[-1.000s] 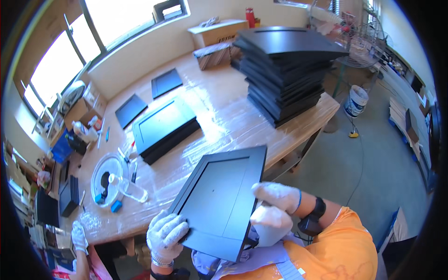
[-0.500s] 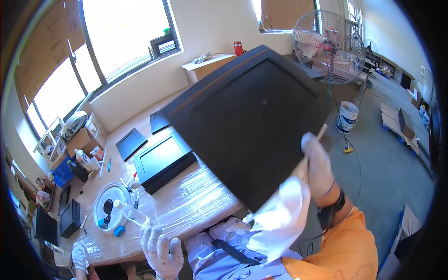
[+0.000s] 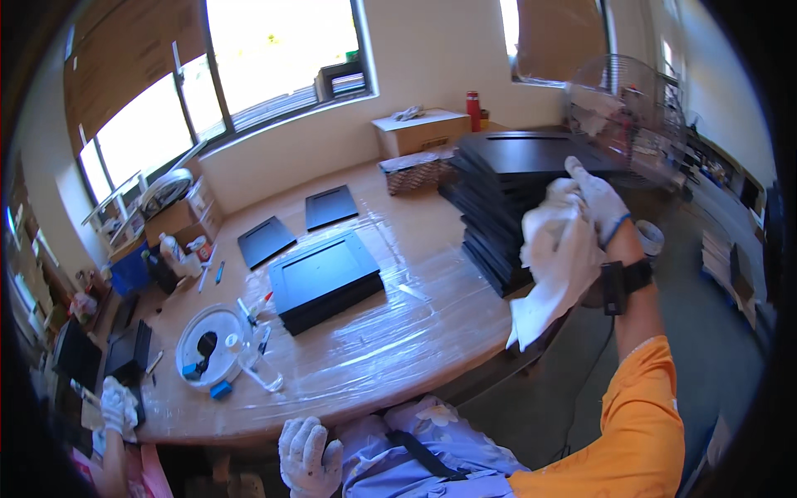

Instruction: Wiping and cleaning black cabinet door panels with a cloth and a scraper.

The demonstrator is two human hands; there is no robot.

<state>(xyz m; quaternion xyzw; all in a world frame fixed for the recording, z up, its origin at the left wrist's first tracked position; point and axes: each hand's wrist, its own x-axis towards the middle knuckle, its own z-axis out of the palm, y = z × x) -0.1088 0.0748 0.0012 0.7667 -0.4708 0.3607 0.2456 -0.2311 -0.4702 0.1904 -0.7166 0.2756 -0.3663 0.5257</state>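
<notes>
My right hand (image 3: 602, 199), in a white glove, is closed on a white cloth (image 3: 560, 236) that hangs down past the table's front edge. It is at the near right edge of the top black recessed panel (image 3: 540, 152), which lies on a tall, uneven stack of black panels (image 3: 486, 220). Motion blurs the stack, and I cannot tell whether the fingers also grip the panel. My left hand (image 3: 309, 456), gloved in white, is held low by the front of the table, fingers apart and nothing in it. A shorter stack of black panels (image 3: 325, 270) sits mid-table.
The table (image 3: 415, 357) is wrapped in clear film. Two single panels (image 3: 266, 241) lie behind the shorter stack. A round white tray (image 3: 193, 369), a clear bottle (image 3: 256, 365) and blue blocks (image 3: 220, 389) are at left. A co-worker's gloved hand (image 3: 119, 405) is far left; a fan (image 3: 627, 108) stands right.
The black panel held up before me has moved away to the right and lies on top of the tall stack. My right hand went with it, still holding the cloth. My view has shifted.
</notes>
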